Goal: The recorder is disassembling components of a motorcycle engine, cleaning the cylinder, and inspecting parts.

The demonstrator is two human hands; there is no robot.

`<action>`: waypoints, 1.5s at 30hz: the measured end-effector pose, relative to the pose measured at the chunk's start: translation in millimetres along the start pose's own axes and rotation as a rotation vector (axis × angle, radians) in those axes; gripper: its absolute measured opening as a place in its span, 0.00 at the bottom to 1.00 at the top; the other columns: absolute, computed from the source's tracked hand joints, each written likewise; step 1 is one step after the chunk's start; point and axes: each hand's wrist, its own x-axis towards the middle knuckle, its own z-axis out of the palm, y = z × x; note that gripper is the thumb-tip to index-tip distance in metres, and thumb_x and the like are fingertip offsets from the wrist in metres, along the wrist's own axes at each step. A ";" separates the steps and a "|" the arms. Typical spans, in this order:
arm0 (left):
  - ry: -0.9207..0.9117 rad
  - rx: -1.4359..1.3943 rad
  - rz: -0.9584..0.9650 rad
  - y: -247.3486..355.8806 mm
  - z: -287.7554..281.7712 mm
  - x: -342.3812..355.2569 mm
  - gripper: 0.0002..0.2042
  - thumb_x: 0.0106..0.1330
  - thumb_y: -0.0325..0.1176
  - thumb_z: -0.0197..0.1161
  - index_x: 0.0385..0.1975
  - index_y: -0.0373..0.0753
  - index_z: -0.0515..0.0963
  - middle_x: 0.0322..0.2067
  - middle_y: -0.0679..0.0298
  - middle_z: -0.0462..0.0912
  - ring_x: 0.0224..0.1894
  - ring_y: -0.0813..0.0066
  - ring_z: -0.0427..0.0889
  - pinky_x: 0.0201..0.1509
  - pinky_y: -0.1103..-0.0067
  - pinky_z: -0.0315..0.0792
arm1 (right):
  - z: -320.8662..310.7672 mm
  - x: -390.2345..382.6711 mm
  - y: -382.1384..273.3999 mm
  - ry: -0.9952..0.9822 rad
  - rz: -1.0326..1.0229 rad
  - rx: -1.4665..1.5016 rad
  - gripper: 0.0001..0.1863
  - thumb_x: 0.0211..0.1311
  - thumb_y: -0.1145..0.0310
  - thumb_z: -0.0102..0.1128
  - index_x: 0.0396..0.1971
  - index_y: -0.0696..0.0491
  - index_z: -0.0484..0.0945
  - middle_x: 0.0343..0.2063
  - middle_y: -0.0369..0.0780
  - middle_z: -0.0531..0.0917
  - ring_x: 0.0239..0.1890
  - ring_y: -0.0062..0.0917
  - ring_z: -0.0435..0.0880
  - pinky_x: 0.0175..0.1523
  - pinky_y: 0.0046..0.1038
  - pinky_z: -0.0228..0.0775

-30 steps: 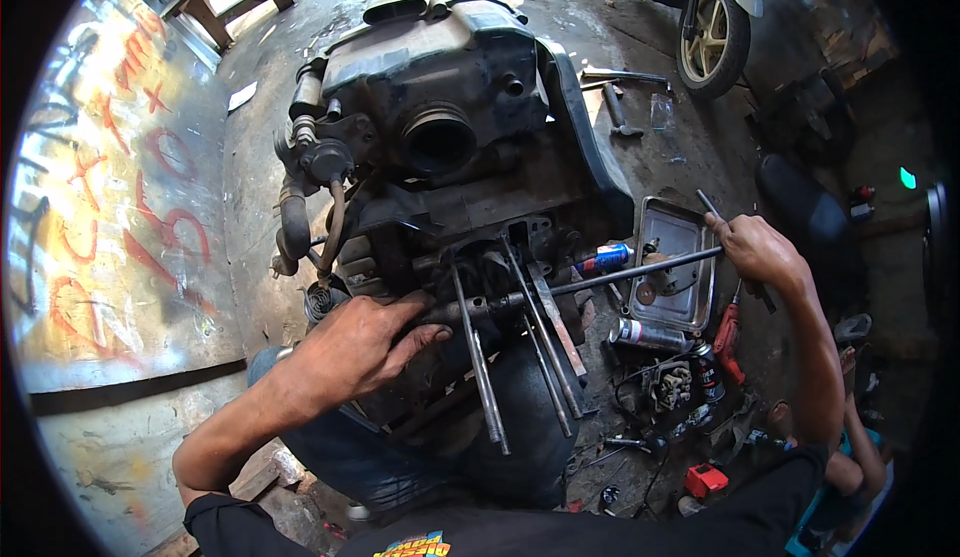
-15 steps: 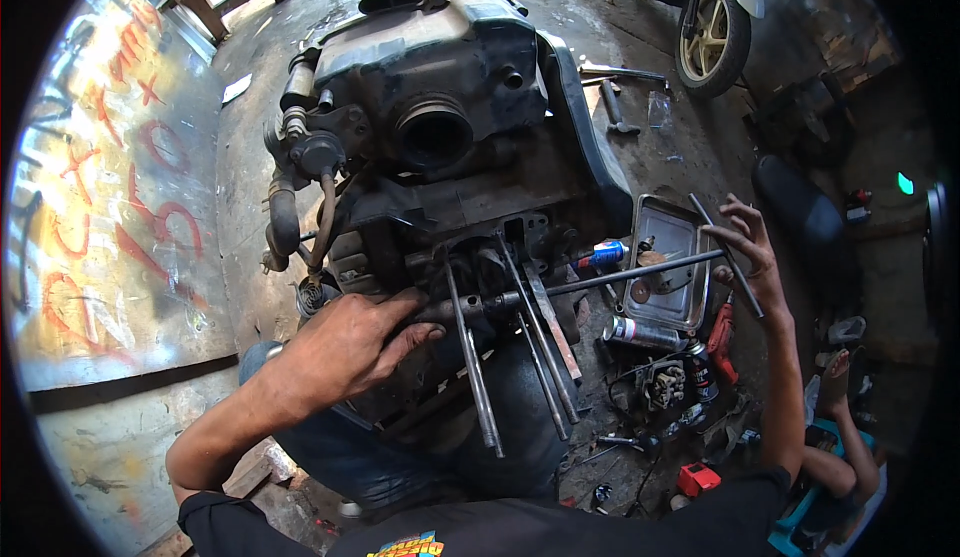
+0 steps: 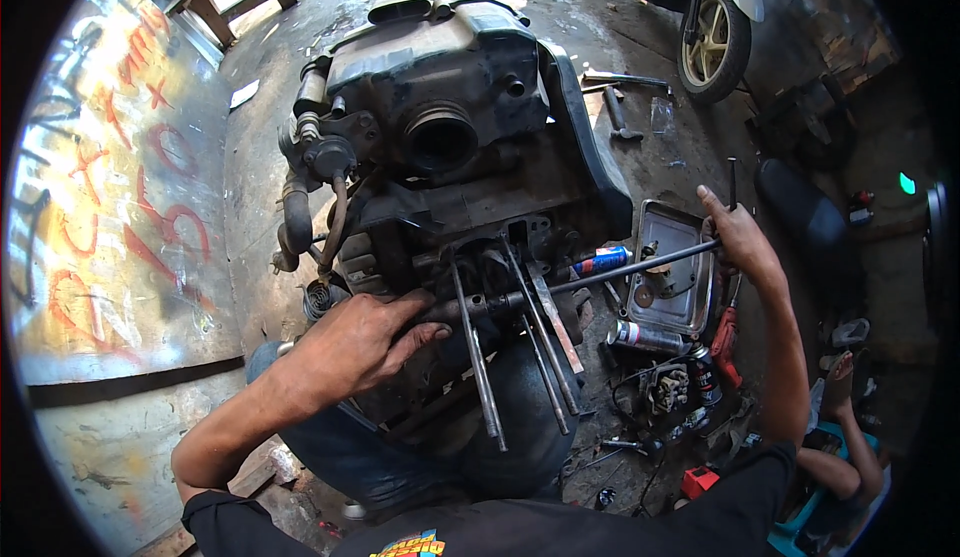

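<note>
A motorcycle engine (image 3: 500, 247) lies in front of me, with several long studs (image 3: 478, 372) sticking out toward me. Across the studs runs a dark metal cylinder (image 3: 478, 307). My left hand (image 3: 350, 342) closes its fingers and thumb about the cylinder's left end, where the exact grip is partly hidden. From the right side of the cylinder extends the long shaft of a T-handle wrench (image 3: 640, 268). My right hand (image 3: 745, 242) is wrapped round its crossbar, thumb pointing up. A flat, rusty strip (image 3: 553, 322) slants beside the studs.
A metal tray (image 3: 710, 302) with small parts lies below my right hand. Spray cans (image 3: 645, 337), a red drill (image 3: 725, 347) and a hammer (image 3: 620, 117) lie on the floor. A painted metal sheet (image 3: 130, 207) stands at left. Another person's bare foot (image 3: 838, 382) shows at right.
My right hand has closed from loose, spread fingers to a grip round the crossbar, which has turned more upright. My left hand stays at the cylinder. The view has shifted slightly.
</note>
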 end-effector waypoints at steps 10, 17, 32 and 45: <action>-0.083 -0.006 -0.078 6.8 -5.5 1.5 0.12 0.72 0.38 0.60 0.45 0.34 0.77 0.30 0.44 0.82 0.37 0.40 0.82 0.38 0.59 0.74 | -17.3 -25.4 20.6 0.127 -0.569 0.467 0.19 0.81 0.57 0.44 0.44 0.58 0.77 0.18 0.30 0.69 0.17 0.13 0.69 0.25 0.20 0.68; -0.031 -0.018 -0.002 1.6 -3.8 0.8 0.13 0.72 0.38 0.60 0.45 0.33 0.77 0.31 0.44 0.82 0.37 0.40 0.81 0.39 0.59 0.74 | 13.6 -6.0 44.5 0.043 -0.488 0.511 0.17 0.79 0.56 0.46 0.43 0.57 0.73 0.24 0.35 0.78 0.27 0.18 0.83 0.32 0.22 0.77; -0.040 -0.004 -0.038 2.2 -3.8 0.0 0.16 0.73 0.44 0.59 0.45 0.35 0.76 0.27 0.43 0.82 0.34 0.40 0.82 0.38 0.57 0.75 | -38.4 -23.8 -1.5 -0.211 -0.308 0.026 0.16 0.76 0.62 0.53 0.50 0.61 0.71 0.17 0.37 0.80 0.14 0.19 0.78 0.16 0.25 0.68; -0.029 -0.003 -0.037 4.5 -3.5 0.8 0.16 0.73 0.43 0.59 0.44 0.34 0.76 0.29 0.44 0.82 0.36 0.40 0.82 0.38 0.58 0.76 | 14.2 -13.3 78.4 0.176 -0.839 0.155 0.15 0.72 0.61 0.58 0.39 0.60 0.81 0.49 0.43 0.80 0.61 0.35 0.76 0.65 0.38 0.64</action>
